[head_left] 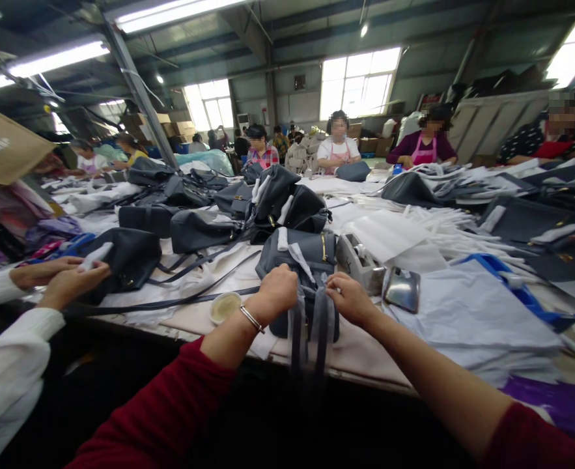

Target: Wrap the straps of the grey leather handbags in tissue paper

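Note:
A dark blue-grey backpack (311, 244) lies on the table in front of me, with a gold zip and white wrapping on its handle. Its two straps (322, 329) hang toward me over the table's edge, covered in translucent film. My left hand (278, 290) is closed on the left strap near its top. With fingers pinched, my right hand (350, 296) holds the top of the other strap. Just right of the bag stands a grey tape dispenser (358, 260). My fingertips are partly hidden on the left hand.
A small round dish (225, 307) sits left of my wrist. At right are a phone (402, 290), white sheets (467, 312) and a blue tray (521, 293). More bags (204, 231) are piled behind. A co-worker's hands (70, 277) hold a white-wrapped bag part at left.

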`<action>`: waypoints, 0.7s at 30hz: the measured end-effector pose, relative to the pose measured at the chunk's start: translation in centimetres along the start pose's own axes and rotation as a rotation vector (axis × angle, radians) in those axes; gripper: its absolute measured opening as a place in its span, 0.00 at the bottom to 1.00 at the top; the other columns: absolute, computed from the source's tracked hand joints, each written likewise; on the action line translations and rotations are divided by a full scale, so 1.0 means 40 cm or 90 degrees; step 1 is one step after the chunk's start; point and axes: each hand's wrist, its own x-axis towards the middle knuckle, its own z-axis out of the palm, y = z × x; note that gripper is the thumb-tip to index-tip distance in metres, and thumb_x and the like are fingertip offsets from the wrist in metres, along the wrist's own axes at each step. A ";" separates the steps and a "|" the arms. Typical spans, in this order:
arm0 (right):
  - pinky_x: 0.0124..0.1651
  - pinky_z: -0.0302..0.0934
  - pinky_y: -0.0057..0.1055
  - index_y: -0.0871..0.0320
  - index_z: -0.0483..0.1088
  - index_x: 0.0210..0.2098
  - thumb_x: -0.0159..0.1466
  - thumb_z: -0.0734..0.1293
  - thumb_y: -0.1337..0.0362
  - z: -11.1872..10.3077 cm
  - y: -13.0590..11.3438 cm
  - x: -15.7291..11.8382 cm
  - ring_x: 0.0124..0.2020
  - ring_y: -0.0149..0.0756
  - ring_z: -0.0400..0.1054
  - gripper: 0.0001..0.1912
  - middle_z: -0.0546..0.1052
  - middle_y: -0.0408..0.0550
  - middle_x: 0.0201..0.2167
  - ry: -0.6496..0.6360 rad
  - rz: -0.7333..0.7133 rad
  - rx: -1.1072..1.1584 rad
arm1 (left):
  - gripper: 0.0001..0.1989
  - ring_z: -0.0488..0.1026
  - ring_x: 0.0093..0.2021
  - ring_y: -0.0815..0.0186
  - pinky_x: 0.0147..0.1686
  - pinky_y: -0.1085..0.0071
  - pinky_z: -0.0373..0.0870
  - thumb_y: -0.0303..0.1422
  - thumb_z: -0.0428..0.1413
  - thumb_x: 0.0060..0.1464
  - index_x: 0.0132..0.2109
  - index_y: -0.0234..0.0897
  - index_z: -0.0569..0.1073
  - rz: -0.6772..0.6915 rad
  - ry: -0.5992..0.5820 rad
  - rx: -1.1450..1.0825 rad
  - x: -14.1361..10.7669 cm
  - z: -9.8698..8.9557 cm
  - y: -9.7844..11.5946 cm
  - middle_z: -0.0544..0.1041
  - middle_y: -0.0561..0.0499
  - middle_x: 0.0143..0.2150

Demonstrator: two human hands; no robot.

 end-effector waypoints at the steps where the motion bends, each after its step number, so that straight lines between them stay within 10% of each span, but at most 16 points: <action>1: 0.51 0.63 0.35 0.56 0.71 0.26 0.61 0.63 0.69 0.002 0.008 0.023 0.42 0.38 0.71 0.09 0.75 0.50 0.38 -0.001 0.005 -0.018 | 0.12 0.76 0.44 0.52 0.43 0.62 0.72 0.26 0.53 0.54 0.40 0.30 0.80 -0.013 -0.002 0.004 0.021 -0.007 -0.001 0.75 0.35 0.45; 10: 0.54 0.59 0.40 0.60 0.77 0.26 0.58 0.64 0.74 0.052 0.090 0.162 0.49 0.46 0.67 0.10 0.76 0.58 0.46 -0.038 -0.004 -0.173 | 0.14 0.75 0.49 0.48 0.45 0.62 0.72 0.26 0.55 0.53 0.45 0.25 0.79 -0.090 0.018 0.029 0.188 0.012 -0.028 0.76 0.29 0.47; 21: 0.58 0.55 0.42 0.59 0.76 0.32 0.60 0.64 0.70 0.106 0.108 0.276 0.59 0.48 0.58 0.08 0.70 0.55 0.57 0.016 0.004 -0.234 | 0.12 0.72 0.48 0.57 0.47 0.64 0.70 0.32 0.49 0.62 0.45 0.34 0.76 -0.084 0.206 -0.023 0.243 0.071 -0.037 0.71 0.40 0.50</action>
